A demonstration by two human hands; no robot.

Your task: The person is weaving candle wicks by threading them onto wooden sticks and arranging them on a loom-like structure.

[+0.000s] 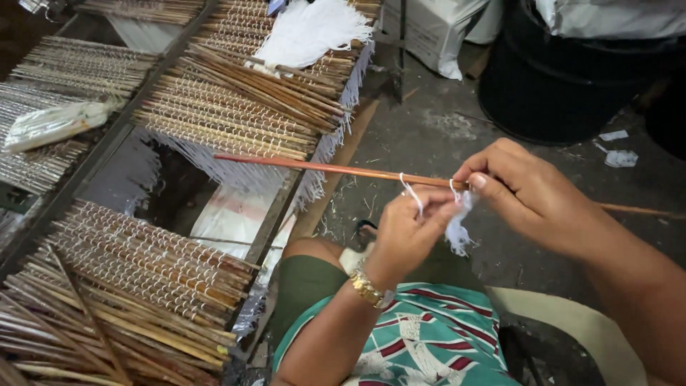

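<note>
Hands first: I am seeing two, both the wearer's own. Right hand (525, 189) is pinching one thin brown stick (321, 169) between thumb and forefinger, its grip closed tight on the shaft. Left hand (407, 229) is closing its fingertips on one strand of white thread (457, 229), which is looping over the stick just at 9 o'clock of the right thumb and hanging in a frayed tuft below. The stick is running from about 9 o'clock to 3 o'clock across the middle of the view, its far end passing behind the right hand and reappearing toward the right edge.

One gold wristwatch (366, 288) is sitting on the left wrist. On the rack (107, 150) at 9 to 11 o'clock I am counting four clear batches of thread-wrapped sticks (236, 114), plus a loose bare heap at 7 o'clock; single sticks are too many and too crowded to count. One bundle of white thread (311, 28) is lying on the top batch at 12 o'clock, partly cut off by the frame. One clear plastic bag (57, 123) is resting at 9 o'clock, contents unclear. One dark barrel (564, 93) at 1 o'clock is being cropped at the top. The exact knot on the stick is too small for me to make out.
</note>
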